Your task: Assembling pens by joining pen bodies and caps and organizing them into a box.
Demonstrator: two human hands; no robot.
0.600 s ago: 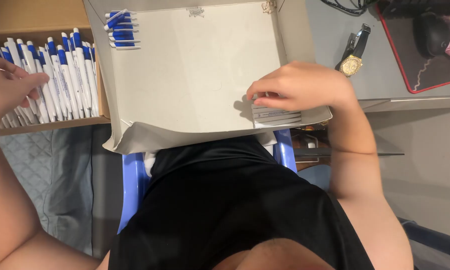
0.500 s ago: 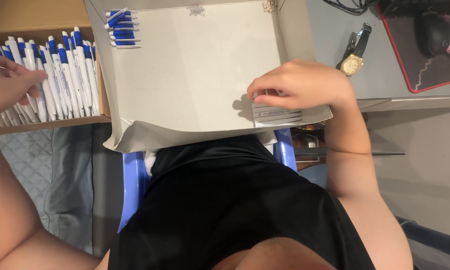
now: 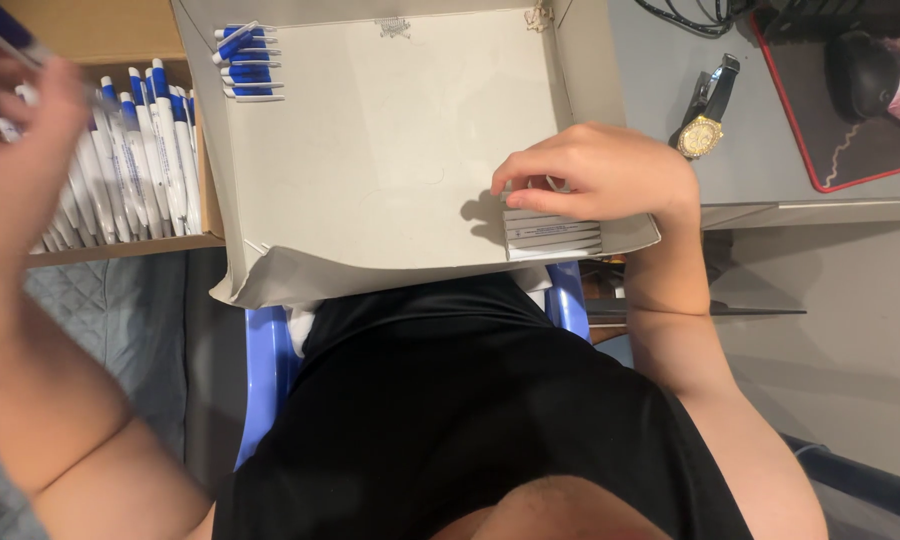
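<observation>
Head view shows the left hand (image 3: 15, 150) now raised nearer the camera and blurred, where a moment ago it lay lower over the brown box of pens (image 3: 120, 150); it seems to pinch a blue-and-white pen (image 3: 10, 35) at the top left, though the blur hides how far the fingers close. The right hand (image 3: 595, 170) has barely shifted: curled, fingertips down, it presses on a small stack of flat grey strips (image 3: 553, 235) in the near right corner of the shallow grey cardboard tray (image 3: 370, 150).

That tray lies across the person's lap and against a grey counter (image 3: 660, 90), on which rest a gold wristwatch (image 3: 705, 125) and a red-edged mat (image 3: 850, 120). A blue chair (image 3: 270, 370) shows beneath.

The strips run with their long axis left to right. Six pens (image 3: 245, 60) in the tray's far left corner also lie left to right, stacked in a column.
</observation>
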